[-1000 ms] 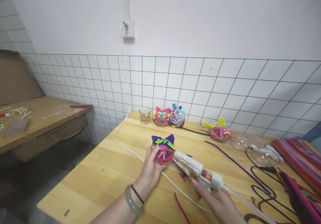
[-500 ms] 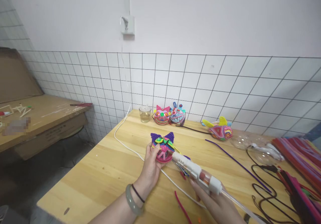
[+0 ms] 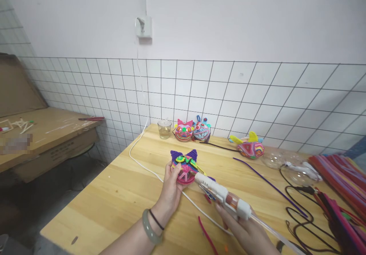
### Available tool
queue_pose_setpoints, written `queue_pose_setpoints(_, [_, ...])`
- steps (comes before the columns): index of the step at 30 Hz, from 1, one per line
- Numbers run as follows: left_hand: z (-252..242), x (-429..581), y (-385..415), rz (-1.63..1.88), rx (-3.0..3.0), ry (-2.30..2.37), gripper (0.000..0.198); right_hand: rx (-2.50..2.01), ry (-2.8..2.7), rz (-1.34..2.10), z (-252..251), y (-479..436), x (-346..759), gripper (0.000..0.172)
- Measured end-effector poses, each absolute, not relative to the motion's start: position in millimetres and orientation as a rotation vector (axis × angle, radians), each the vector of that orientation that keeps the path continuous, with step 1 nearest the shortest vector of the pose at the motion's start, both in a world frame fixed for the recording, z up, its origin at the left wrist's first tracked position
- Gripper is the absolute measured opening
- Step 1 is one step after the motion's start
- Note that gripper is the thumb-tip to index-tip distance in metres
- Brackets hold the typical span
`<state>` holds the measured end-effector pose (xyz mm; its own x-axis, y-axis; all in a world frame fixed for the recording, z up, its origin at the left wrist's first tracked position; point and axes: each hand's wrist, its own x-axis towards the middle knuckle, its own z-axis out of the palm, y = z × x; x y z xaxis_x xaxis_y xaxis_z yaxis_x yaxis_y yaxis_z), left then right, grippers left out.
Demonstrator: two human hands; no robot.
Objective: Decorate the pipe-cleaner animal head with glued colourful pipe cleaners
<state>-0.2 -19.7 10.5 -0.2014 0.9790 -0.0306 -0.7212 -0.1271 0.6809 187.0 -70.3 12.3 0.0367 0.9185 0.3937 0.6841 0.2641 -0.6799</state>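
My left hand point(image 3: 172, 186) grips a round pipe-cleaner animal face point(image 3: 185, 168) with purple ears, green eyes and a pink lower part, thumb on its front. In my right hand point(image 3: 243, 224) is a white hot glue gun point(image 3: 213, 186), with a clear glue stick point(image 3: 274, 232) running out of its back end. The gun's nozzle end is at the right edge of the face; whether it touches cannot be told. Behind the gun, partly hidden, lie small tools and purple and pink pieces. A pink pipe cleaner point(image 3: 207, 235) lies on the table between my forearms.
Along the wall stand a glass of liquid point(image 3: 164, 129), two finished faces point(image 3: 183, 130) and a fish figure point(image 3: 251, 148). To the right are clear plastic domes point(image 3: 299, 175), a tangled dark cord point(image 3: 294, 205) and bundled pipe cleaners point(image 3: 340, 178). A white cable point(image 3: 143, 166) crosses the wooden table point(image 3: 108, 205).
The view has shifted very slightly. Both hands keep their hold, and the glue gun's nozzle end stays at the right edge of the animal face.
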Motion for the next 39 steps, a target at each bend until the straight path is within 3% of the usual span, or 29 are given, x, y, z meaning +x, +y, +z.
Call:
queue_pose_setpoints(8, [11, 0, -20, 1.658, 0.506, 0.702, 0.04, -1.469, -1.675, 0.56, 22, -70, 185, 0.032])
queue_pose_setpoints(39, [8, -1, -19, 1.665, 0.45, 0.652, 0.028, -1.38, -1.687, 0.626, 31, -70, 181, 0.03])
